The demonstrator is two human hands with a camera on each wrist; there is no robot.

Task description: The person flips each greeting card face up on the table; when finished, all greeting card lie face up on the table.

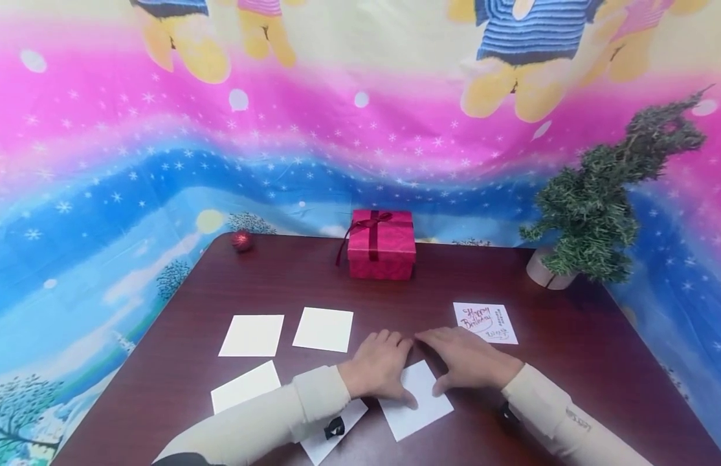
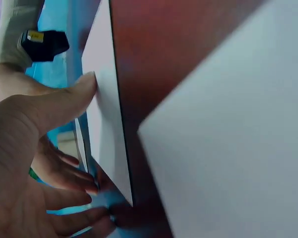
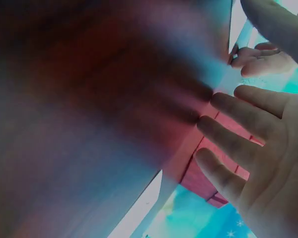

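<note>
A white square sheet (image 1: 421,404) lies turned at an angle near the table's front, between the two hands. The left hand (image 1: 379,366) has its thumb on the sheet's left part, its other fingers beyond the upper edge. In the left wrist view that thumb touches the white sheet (image 2: 105,119). On the other side, the right hand (image 1: 468,358) stands with its thumb at the sheet's right edge; its fingers, relaxed in the right wrist view, reach the table surface. Beyond the right hand lies a card with red "Happy Birthday" writing (image 1: 483,318), partly covered by that hand.
Several white squares lie at left, among them one (image 1: 252,336) and another (image 1: 323,329); two are partly under the left sleeve. At the back stand a red gift box (image 1: 381,249), a red ball (image 1: 241,241) and a potted small tree (image 1: 590,213). Printed cloth hangs behind.
</note>
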